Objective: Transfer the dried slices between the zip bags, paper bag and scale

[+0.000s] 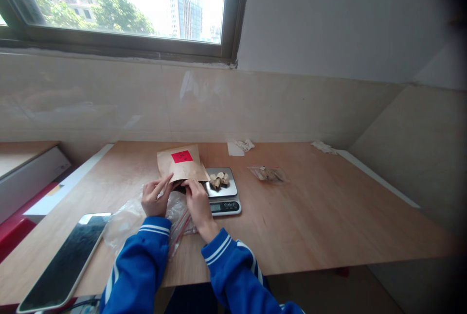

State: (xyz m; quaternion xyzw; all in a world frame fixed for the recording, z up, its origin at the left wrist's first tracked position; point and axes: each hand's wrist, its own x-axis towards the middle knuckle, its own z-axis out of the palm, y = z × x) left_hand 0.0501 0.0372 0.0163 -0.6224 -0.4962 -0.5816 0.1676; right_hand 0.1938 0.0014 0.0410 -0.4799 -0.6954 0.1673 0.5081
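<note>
A brown paper bag [181, 164] with a red label is held at its lower edge by both hands. My left hand [156, 196] pinches its left corner, and my right hand [199, 203] grips its bottom edge. Just right of the bag stands a small digital kitchen scale [225, 204] with a few brown nut-like pieces [219, 180] on its steel platform. Clear plastic zip bags [127, 221] lie crumpled under my wrists. Both sleeves are blue with white stripes.
A tablet [67, 259] with a dark screen lies at the table's near left. A small clear packet [267, 173] lies right of the scale. Crumpled white paper [245, 145] and another scrap [324, 147] sit by the back wall. The wooden table [328, 217] ends at a front edge.
</note>
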